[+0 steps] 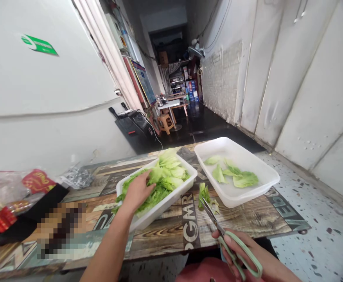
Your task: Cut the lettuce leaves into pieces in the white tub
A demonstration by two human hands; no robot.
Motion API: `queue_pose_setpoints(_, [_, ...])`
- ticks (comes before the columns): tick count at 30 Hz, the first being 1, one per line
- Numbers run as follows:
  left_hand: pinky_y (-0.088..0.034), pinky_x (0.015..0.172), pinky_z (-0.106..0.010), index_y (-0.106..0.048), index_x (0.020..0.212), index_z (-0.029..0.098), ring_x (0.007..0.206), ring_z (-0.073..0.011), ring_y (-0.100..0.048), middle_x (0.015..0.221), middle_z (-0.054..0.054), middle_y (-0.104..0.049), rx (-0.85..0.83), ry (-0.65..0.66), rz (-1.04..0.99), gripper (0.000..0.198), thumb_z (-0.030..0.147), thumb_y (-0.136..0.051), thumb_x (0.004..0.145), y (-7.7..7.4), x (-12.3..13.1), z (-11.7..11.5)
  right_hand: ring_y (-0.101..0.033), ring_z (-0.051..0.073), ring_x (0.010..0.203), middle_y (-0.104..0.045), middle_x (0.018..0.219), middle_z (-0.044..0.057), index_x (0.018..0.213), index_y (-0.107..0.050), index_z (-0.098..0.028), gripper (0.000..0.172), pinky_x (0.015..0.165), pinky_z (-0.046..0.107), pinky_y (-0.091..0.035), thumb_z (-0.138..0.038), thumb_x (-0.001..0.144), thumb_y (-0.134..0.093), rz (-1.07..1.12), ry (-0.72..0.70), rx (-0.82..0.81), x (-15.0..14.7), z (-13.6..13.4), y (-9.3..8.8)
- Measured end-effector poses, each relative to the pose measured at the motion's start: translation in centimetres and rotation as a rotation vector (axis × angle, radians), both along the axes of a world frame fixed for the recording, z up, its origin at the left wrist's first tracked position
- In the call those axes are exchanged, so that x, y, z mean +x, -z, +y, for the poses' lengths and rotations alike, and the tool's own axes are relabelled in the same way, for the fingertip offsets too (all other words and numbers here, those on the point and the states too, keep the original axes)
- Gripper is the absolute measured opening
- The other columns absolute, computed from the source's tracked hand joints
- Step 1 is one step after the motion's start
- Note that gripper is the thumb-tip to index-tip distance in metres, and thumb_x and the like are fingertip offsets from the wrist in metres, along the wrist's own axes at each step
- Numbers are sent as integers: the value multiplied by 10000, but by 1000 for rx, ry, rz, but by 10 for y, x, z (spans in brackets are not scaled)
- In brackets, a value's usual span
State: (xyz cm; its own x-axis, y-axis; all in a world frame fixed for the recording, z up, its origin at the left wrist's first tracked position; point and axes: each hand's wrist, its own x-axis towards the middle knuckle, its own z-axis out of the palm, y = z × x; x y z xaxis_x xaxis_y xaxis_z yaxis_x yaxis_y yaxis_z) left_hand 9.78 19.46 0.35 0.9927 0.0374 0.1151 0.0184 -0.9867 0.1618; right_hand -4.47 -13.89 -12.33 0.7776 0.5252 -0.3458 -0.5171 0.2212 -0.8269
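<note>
The right hand [247, 254] grips the scissors [227, 231], and the blades could nick the left hand [137, 192], whose fingers lie spread on the lettuce [165, 176].

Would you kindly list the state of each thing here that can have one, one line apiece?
Left hand: open, resting on the lettuce in the left tray.
Right hand: gripping the scissors' handles.
Scissors: blades nearly closed, pointing at the scraps.
Left tray: heaped with lettuce.
Right tray: nearly empty, a few cut leaves.
Lettuce scraps: loose on the table.
</note>
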Motion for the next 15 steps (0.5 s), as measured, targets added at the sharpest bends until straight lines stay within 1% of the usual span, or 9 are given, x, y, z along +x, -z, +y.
queue_pose_setpoints(2, [-509,1008,-365,-670,1280,123,1117,-266,-683,1223,-129,-728,-52,9,-11,423,174,-614,864,3,-2,0,-561,113,480,-583,683,-40,1217,-513,-172,690,465,227,-435,-747,858,-640,-6,-12,7,1,2,0])
queue_pose_setpoints(4, [-490,1042,-385,-704,1176,115,1154,-285,-657,1244,-143,-704,-35,39,-38,346,154,-614,844,8,-5,-2,-558,109,493,-584,699,-40,1221,-510,-175,699,492,238,-479,-748,847,-654,-1,-16,15,1,3,-2])
queue_pose_setpoints(6, [-494,1039,-422,-685,1183,100,1181,-318,-643,1264,-166,-689,1,39,-47,349,138,-591,849,13,-11,-6,-550,101,495,-592,719,-35,1218,-516,-178,690,502,241,-490,-746,849,-652,-1,-23,14,1,4,-5])
queue_pose_setpoints(8, [-515,1005,-435,-662,1213,98,1177,-331,-649,1273,-173,-693,39,49,-74,395,84,-535,839,20,-18,-11,-541,99,488,-590,726,-32,1218,-525,-182,678,497,242,-477,-747,860,-633,-14,-37,7,2,4,-7])
queue_pose_setpoints(10, [-526,988,-422,-666,1205,108,1167,-318,-660,1282,-166,-701,95,134,-205,479,0,-471,781,26,-25,-18,-543,108,506,-578,731,-32,1222,-534,-185,699,515,257,-480,-766,846,-632,-52,-52,1,3,3,-9])
queue_pose_setpoints(12, [-532,979,-404,-683,1162,107,1145,-303,-672,1278,-163,-711,166,285,-433,505,-41,-433,750,33,-33,-29,-568,121,565,-575,762,-24,1237,-542,-186,724,585,280,-494,-780,833,-634,-119,-53,-16,6,3,-12])
queue_pose_setpoints(14, [-547,936,-405,-690,1135,97,1081,-302,-691,1239,-165,-729,228,413,-646,473,-45,-417,775,39,-41,-43,-585,127,625,-574,812,-15,1269,-538,-189,752,650,293,-479,-790,827,-631,-172,-41,-46,8,3,-16])
queue_pose_setpoints(15, [-555,905,-407,-688,1130,91,1043,-303,-699,1217,-168,-738,245,454,-716,448,-38,-421,794,42,-45,-51,-589,130,650,-573,834,-10,1288,-530,-189,765,666,294,-464,-794,829,-624,-190,-35,-66,9,4,-19])
